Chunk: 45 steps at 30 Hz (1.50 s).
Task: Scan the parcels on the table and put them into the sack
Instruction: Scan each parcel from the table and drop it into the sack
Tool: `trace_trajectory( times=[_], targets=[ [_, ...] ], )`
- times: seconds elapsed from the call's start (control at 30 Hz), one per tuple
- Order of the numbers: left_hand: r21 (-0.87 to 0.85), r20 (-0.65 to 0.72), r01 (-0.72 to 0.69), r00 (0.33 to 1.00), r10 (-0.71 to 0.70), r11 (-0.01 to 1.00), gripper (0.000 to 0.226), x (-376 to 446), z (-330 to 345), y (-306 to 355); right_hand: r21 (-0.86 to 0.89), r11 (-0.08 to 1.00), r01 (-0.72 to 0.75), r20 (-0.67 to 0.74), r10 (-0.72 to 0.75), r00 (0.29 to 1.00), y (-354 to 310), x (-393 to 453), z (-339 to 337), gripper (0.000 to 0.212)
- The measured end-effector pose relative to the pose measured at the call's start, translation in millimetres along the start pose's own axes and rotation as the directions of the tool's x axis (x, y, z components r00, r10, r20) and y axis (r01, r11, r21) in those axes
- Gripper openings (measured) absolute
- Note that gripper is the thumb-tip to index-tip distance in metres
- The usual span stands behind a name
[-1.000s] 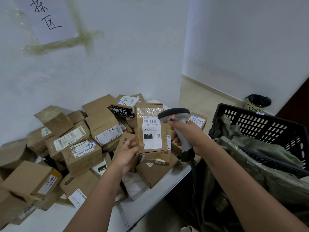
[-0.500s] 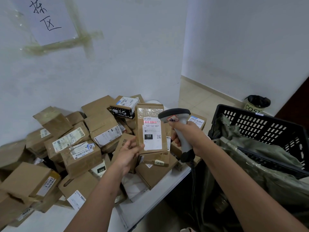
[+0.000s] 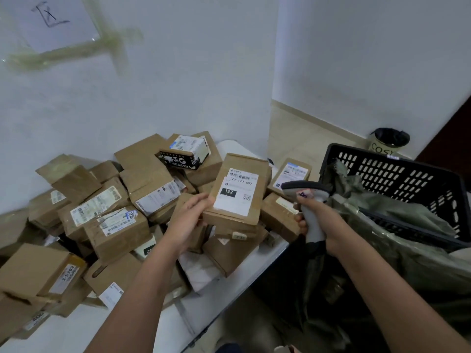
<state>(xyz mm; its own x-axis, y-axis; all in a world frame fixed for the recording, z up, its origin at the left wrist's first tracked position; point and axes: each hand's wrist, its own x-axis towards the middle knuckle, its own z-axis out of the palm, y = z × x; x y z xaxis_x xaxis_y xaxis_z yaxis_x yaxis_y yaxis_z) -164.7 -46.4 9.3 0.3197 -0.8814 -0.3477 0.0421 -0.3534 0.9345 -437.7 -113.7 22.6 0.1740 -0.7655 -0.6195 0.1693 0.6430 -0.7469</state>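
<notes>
Broadly, a white table against the white wall carries a loose heap of brown cardboard parcels, piled several deep from the left edge to the far right corner, many with white shipping labels turned up. Only a bare strip of tabletop shows along the near edge and at the near right corner. To the right of the table a dark green sack hangs open, its cloth draped over the near rim of a black slotted plastic crate; the sack's mouth lies just beside the table's right edge, with nothing between them. Beyond the crate, a small bin with a black liner stands on the tiled floor, which runs clear toward the far wall.

Above the heap, the left hand grasps one labelled parcel by its lower left corner, thumb on the label face, fingers behind; the box is tilted, label toward the camera, its lower end close over the parcels beneath. The right hand is clenched round the handle of a grey barcode scanner, whose head points left toward the held parcel, just apart from its right edge.
</notes>
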Motion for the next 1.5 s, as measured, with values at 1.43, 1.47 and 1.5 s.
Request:
trace_trajectory(
  times=[1.43, 1.47, 1.5],
  targets=[
    [0.559, 0.167, 0.599, 0.595, -0.786, 0.573, 0.026, 13.2, 353.1, -238.2, 0.411, 0.852, -0.326, -0.434, 0.497, 0.752, 150.1, -3.0, -319.2, 0.032],
    [0.576, 0.184, 0.586, 0.585, -0.790, 0.569, 0.026, 10.7, 347.0, -236.8, 0.404, 0.855, -0.326, -0.427, 0.491, 0.759, 149.5, -1.7, -314.9, 0.032],
    [0.583, 0.198, 0.573, 0.588, -0.785, 0.576, 0.026, 10.2, 340.7, -236.6, 0.400, 0.859, -0.321, -0.423, 0.483, 0.766, 147.8, -0.7, -309.2, 0.032]
  ],
)
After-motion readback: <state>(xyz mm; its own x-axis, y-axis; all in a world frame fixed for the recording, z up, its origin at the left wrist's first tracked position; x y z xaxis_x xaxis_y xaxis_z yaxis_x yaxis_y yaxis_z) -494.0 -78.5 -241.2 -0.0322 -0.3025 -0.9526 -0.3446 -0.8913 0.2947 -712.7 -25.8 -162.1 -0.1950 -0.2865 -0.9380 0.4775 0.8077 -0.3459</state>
